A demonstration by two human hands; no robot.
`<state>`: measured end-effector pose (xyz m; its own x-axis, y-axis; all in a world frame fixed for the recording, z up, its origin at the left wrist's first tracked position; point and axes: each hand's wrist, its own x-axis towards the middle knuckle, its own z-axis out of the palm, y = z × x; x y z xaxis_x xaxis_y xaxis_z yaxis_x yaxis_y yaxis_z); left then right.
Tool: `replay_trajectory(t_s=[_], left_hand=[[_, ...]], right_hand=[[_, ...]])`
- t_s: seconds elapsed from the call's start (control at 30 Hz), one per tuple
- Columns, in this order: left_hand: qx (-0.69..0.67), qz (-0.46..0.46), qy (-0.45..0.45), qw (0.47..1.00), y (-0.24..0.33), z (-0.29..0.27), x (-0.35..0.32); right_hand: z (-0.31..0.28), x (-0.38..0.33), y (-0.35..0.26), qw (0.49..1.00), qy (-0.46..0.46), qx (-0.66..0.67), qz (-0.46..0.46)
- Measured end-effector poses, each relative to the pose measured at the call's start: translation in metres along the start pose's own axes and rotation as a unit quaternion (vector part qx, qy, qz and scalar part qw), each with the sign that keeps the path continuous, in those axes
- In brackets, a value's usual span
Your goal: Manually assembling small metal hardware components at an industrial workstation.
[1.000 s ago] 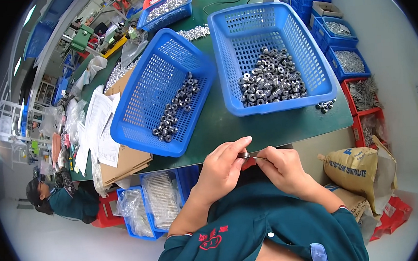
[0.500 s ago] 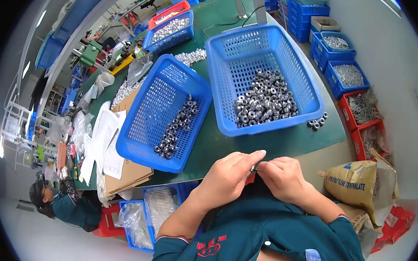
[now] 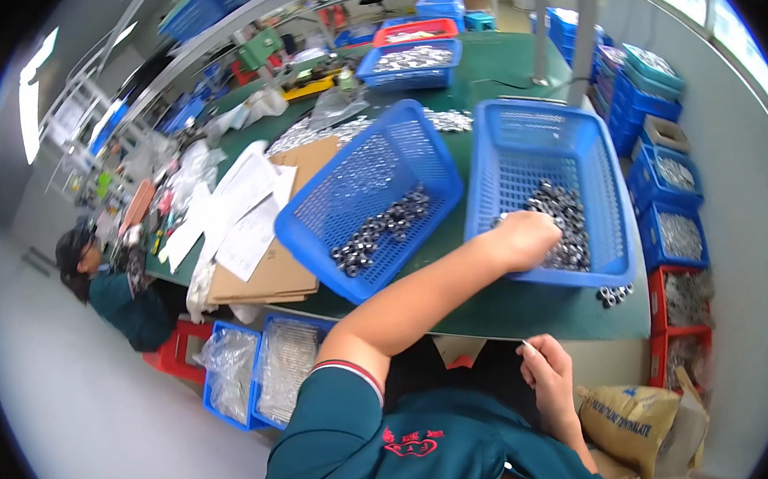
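My left hand [image 3: 529, 240] reaches into the near part of the right blue basket [image 3: 629, 222], over a heap of dark, ring-shaped metal parts that look like nuts [image 3: 569, 213]. Its fingers point down among them and are mostly hidden by the back of the hand. Low in front of my body, just off the table's near edge, my right hand [image 3: 549, 372] is closed in a pinch. A tiny pale tip shows at its fingertips; I cannot make out what it is. A tilted left blue basket [image 3: 289, 218] holds a smaller group of similar parts [image 3: 382, 231].
Several loose metal parts [image 3: 615, 295] lie beside the right basket. Papers [image 3: 246, 236] and cardboard [image 3: 262, 284] sit at the left on the green table [image 3: 460, 310]. Stacked blue bins [image 3: 669, 175] and a sack [image 3: 633, 422] stand at the right. A person [image 3: 120, 285] sits far left.
My hands were together in front of me around a small metal piece. Now the left has gone forward into the right basket, and the right has dropped lower. The view has turned.
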<state>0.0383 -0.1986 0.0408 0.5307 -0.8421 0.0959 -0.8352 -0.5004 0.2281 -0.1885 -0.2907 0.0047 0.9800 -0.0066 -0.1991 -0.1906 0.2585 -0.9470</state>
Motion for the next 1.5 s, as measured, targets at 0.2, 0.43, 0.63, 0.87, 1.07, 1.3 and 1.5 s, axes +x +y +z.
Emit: replay_trajectory(t_s=[0.2,0.43,0.63,0.87,1.07,1.3,1.5], left_hand=[[-0.037,-0.017,0.244,0.969,0.012,-0.013,-0.038],[-0.004,-0.333,0.326,0.884,-0.052,-0.01,-0.155],[0.0,-0.453,0.263,0.852,-0.085,0.007,-0.176],[-0.052,-0.434,0.265,0.859,-0.096,0.019,-0.179],[-0.143,-0.415,0.283,0.853,-0.093,0.022,-0.184],[-0.514,-0.336,0.374,0.695,-0.062,0.021,-0.194],[-0.873,-0.185,0.251,0.374,0.001,0.014,-0.211]], right_hand=[[0.0,0.001,0.008,1.0,-0.005,-0.005,0.013],[-0.001,0.006,0.016,0.999,-0.029,-0.009,0.042],[0.012,0.013,0.017,0.996,-0.065,-0.036,0.058],[0.011,0.009,0.022,0.996,-0.047,-0.037,0.06],[0.013,0.009,0.024,0.995,-0.049,-0.049,0.067],[0.019,0.011,0.022,0.994,-0.054,-0.082,0.041],[0.031,0.019,0.005,0.979,-0.078,-0.183,-0.05]])
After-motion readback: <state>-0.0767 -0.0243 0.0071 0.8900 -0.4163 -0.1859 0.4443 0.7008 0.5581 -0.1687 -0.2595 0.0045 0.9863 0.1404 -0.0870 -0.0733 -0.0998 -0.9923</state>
